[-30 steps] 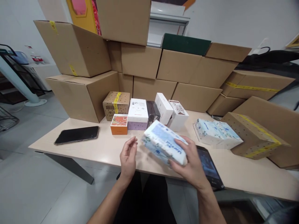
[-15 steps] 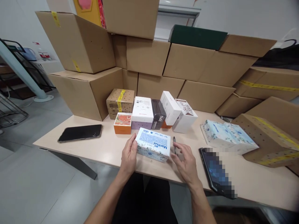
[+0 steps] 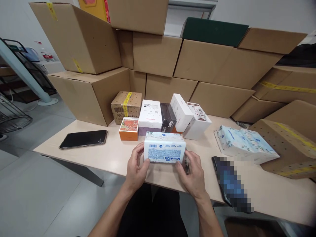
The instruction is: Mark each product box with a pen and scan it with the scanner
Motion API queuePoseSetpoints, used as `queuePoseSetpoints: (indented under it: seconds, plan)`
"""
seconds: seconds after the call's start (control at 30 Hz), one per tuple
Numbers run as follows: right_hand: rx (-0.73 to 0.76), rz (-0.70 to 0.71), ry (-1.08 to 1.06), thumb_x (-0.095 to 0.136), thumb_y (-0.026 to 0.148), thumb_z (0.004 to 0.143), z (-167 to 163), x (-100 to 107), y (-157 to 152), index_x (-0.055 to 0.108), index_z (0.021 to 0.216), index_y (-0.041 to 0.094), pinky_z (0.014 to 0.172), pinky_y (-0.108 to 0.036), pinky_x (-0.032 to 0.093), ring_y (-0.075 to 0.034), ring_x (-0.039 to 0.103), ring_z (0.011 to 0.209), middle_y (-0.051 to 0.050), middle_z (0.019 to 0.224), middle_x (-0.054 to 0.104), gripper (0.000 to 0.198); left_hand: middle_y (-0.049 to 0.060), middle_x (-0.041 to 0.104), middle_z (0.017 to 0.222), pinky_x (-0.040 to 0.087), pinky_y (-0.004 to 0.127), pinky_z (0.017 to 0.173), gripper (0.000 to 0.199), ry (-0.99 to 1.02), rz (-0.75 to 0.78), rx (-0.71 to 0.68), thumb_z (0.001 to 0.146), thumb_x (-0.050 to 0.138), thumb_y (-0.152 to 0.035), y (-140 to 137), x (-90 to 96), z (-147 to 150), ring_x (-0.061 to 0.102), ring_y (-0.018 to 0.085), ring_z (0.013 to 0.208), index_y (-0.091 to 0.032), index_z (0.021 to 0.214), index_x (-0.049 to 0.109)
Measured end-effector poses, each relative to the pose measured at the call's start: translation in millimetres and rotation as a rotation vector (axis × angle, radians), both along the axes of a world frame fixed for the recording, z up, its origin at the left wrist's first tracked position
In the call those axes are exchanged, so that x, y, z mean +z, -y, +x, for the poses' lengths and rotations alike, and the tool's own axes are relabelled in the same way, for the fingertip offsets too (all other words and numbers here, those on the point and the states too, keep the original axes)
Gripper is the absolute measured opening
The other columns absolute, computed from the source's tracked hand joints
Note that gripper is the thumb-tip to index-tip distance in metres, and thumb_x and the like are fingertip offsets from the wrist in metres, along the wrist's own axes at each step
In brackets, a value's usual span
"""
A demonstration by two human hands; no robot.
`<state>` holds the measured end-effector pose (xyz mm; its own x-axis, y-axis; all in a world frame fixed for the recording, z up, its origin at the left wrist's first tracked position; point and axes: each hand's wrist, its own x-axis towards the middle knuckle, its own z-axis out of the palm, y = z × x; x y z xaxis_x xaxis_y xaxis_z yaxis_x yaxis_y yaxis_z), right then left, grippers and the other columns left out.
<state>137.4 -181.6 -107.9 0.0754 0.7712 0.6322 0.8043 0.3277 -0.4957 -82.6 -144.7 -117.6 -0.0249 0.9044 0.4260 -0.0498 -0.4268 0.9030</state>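
A blue-and-white tissue pack (image 3: 165,149) marked "Manhua" is between my two hands near the table's front edge, its printed broad side facing me. My left hand (image 3: 137,168) grips its left end, thumb on the lower left corner. On the opposite end, my right hand (image 3: 192,172) closes round it with the thumb at the lower right corner. A dark pen (image 3: 187,166) shows partly beside the right fingers; most of it is hidden. Behind the pack stand a white box with a lilac base (image 3: 150,113), a black box (image 3: 168,118) and a small orange box (image 3: 128,129).
A black phone (image 3: 83,139) lies at the left of the table (image 3: 118,158). To the right are more tissue packs (image 3: 244,143) and a dark handheld device (image 3: 232,184), its screen blurred out. Stacked cardboard boxes (image 3: 153,54) wall off the back; white boxes (image 3: 181,112) lean together before them.
The tissue pack has been tipped so its printed side turns toward me. My right hand, previously just off its right end, has come onto it. The view has shifted slightly.
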Motion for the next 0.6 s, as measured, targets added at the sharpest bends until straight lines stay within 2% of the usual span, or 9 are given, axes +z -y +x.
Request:
queuePoseSetpoints:
  seconds: [0.13,0.27,0.4,0.5,0.6]
  plan:
    - [-0.041,-0.050,-0.092,0.059,0.037,0.090,1.2,-4.5,1.3,0.053,0.131,0.023,0.094,-0.044,0.053,-0.026,0.057,0.115,-0.012,0.121,0.059,0.044,0.011,0.057,0.128,0.044,0.043,0.110,0.047,0.011,-0.043,0.039,0.084,0.059,-0.013,-0.9,-7.0,3.4,0.057,0.023,0.123,-0.021,0.129,0.048]
    - [-0.041,-0.095,-0.132,0.059,0.037,0.091,-0.7,-7.9,1.2,0.044,0.143,0.024,0.091,-0.042,0.055,-0.025,0.059,0.116,-0.013,0.129,0.057,0.055,0.008,0.056,0.124,0.046,0.043,0.108,0.063,-0.039,-0.007,0.088,0.080,0.058,-0.009,-2.2,-8.8,3.8,0.056,0.022,0.120,-0.024,0.139,0.041]
    - [0.046,0.007,-0.026,0.055,0.027,0.094,-0.5,-6.8,-0.3,0.034,0.150,0.030,0.095,-0.045,0.052,-0.025,0.055,0.119,-0.011,0.132,0.056,0.060,0.008,0.052,0.132,0.047,0.041,0.106,0.071,-0.158,0.070,0.090,0.080,0.056,-0.007,-2.8,-5.6,2.0,0.053,0.023,0.124,-0.030,0.145,0.039]
    - [0.123,0.057,0.041,0.052,0.019,0.094,0.8,-5.4,-1.2,0.038,0.148,0.031,0.096,-0.046,0.050,-0.025,0.054,0.114,-0.009,0.127,0.059,0.057,0.007,0.050,0.134,0.045,0.042,0.107,0.071,-0.297,0.149,0.105,0.079,0.053,-0.006,-2.6,-0.7,0.9,0.049,0.023,0.127,-0.033,0.143,0.043]
    - [0.139,0.067,0.032,0.052,0.015,0.093,0.2,-4.3,-1.5,0.042,0.144,0.029,0.095,-0.047,0.049,-0.025,0.054,0.113,-0.010,0.124,0.060,0.054,0.007,0.050,0.129,0.044,0.043,0.106,0.064,-0.389,0.180,0.134,0.079,0.052,-0.005,-1.5,3.1,0.1,0.049,0.023,0.126,-0.032,0.137,0.052]
